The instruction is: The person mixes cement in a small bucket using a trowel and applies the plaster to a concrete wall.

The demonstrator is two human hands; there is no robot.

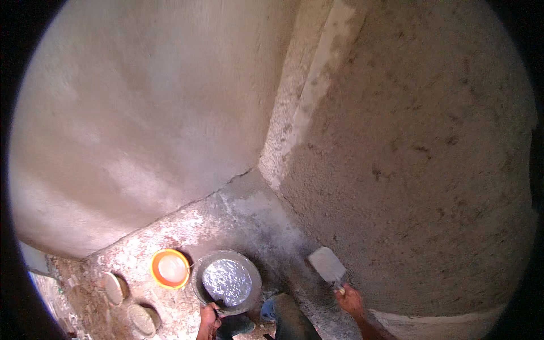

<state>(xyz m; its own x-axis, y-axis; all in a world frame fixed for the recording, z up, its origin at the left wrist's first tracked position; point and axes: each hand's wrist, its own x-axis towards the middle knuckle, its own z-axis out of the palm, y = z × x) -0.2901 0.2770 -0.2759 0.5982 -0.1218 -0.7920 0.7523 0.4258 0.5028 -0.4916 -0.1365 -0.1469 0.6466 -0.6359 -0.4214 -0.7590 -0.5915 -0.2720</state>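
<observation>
My left hand (209, 315) is closed on the near rim of a round grey tub (256, 283). Inside the tub lies a shiny, rippled grey liquid (228, 281). Off to the right, my right hand (350, 300) grips the handle of a trowel (327, 264). Its flat, pale, roughly rectangular blade points up and left, close to the foot of the rough right-hand wall (419, 170). Whether the blade touches the wall, I cannot tell.
An orange bucket (153, 268) with pale contents stands left of the tub. Two shallow round pans (115, 288) sit farther left on the stained floor (190, 224). A smoother wall (141, 113) rises on the left, meeting the rough one in a corner. My legs (292, 317) are below.
</observation>
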